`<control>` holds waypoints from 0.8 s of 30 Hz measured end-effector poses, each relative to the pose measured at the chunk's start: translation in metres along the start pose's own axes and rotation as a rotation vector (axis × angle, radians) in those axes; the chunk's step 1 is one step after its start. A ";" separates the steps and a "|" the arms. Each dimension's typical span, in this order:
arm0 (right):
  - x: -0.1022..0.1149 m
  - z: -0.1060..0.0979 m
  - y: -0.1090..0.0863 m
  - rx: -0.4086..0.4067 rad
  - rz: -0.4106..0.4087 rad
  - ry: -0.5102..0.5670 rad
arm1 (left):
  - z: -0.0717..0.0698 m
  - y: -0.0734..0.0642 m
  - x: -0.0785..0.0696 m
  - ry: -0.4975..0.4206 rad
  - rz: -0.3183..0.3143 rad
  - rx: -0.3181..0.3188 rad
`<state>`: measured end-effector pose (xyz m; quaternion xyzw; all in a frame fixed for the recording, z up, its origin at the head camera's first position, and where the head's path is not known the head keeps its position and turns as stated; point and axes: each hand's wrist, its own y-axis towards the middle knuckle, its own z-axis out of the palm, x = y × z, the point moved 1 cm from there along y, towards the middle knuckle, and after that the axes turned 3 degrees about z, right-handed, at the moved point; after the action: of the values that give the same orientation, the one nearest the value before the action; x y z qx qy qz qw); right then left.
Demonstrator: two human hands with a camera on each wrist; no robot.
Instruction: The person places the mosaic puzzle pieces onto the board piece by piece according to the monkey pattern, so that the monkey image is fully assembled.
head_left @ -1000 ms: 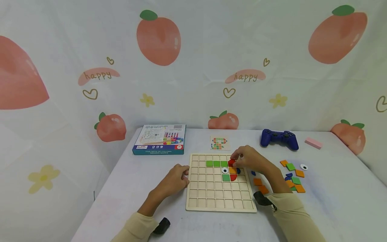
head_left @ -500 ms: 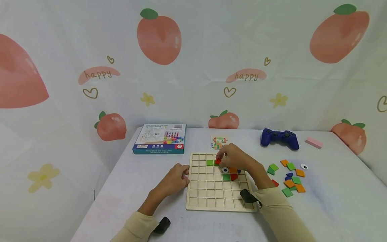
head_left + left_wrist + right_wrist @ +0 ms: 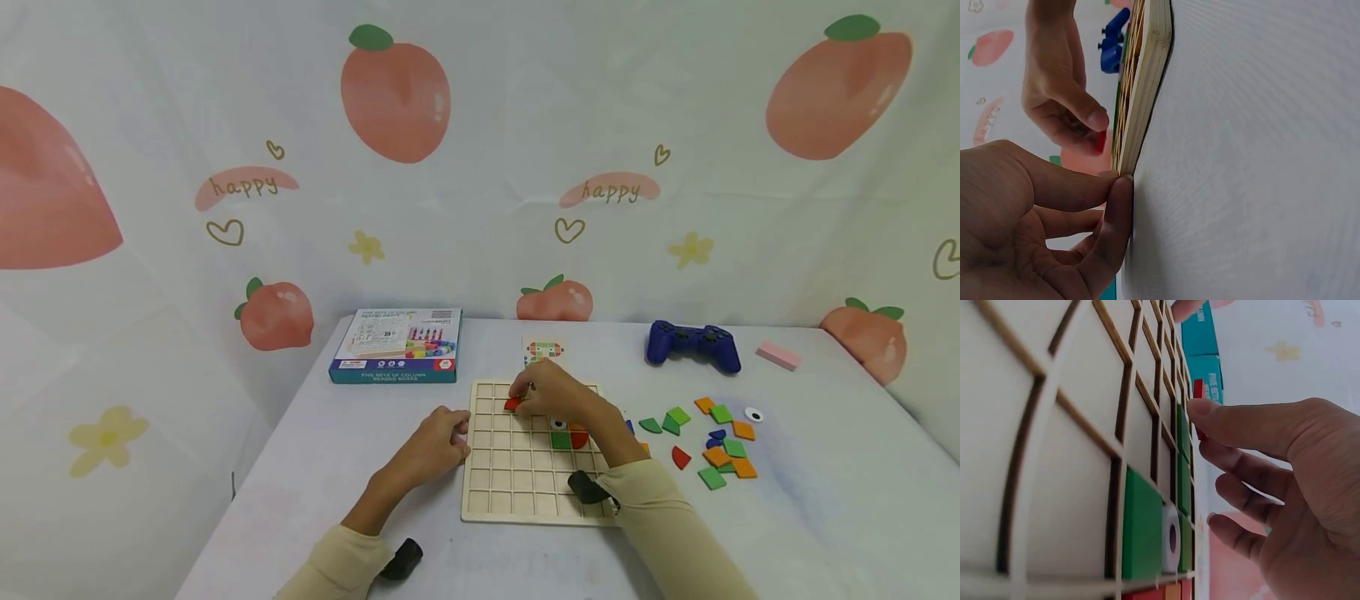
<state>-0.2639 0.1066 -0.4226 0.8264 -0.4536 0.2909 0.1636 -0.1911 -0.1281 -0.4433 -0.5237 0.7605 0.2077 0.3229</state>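
A wooden grid board (image 3: 517, 482) lies on the table, its left edge pinched between the thumb and fingers of my left hand (image 3: 427, 448). Above the board's upper-left squares, my right hand (image 3: 553, 393) pinches a red tile (image 3: 512, 404) between thumb and finger. That red tile (image 3: 1199, 407) stands on edge just over the grid in the right wrist view. Green tiles (image 3: 1183, 475) lie in the row under it. Near them sit an eye tile (image 3: 558, 424), a green square (image 3: 561, 440) and a red tile (image 3: 579, 438). My right hand hides part of the top rows.
Loose tiles lie right of the board, among them a red quarter-round (image 3: 681, 457), an orange square (image 3: 744, 430) and an eye tile (image 3: 753, 414). Behind stand a pattern card (image 3: 545, 348), a blue game controller (image 3: 693, 344), a pink block (image 3: 778, 355) and a boxed toy (image 3: 395, 346).
My right hand has moved left across the top of the board, carrying the red tile from the right side toward the upper left. My left hand has stayed on the board's edge.
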 end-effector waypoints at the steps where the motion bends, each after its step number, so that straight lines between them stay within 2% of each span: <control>1: 0.002 0.001 0.001 0.000 0.002 -0.005 | 0.000 0.000 0.000 -0.003 -0.002 0.001; 9: 0.002 0.010 0.010 0.004 0.004 -0.039 | 0.000 0.000 0.000 -0.012 -0.008 0.009; 16: 0.000 0.013 0.016 -0.006 -0.032 -0.081 | 0.000 -0.001 -0.001 -0.020 -0.023 0.010; 24: 0.005 0.014 0.015 0.001 -0.004 -0.079 | 0.000 -0.001 0.000 -0.018 -0.007 0.010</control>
<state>-0.2692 0.0875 -0.4304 0.8382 -0.4580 0.2577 0.1456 -0.1903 -0.1285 -0.4433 -0.5228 0.7569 0.2075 0.3328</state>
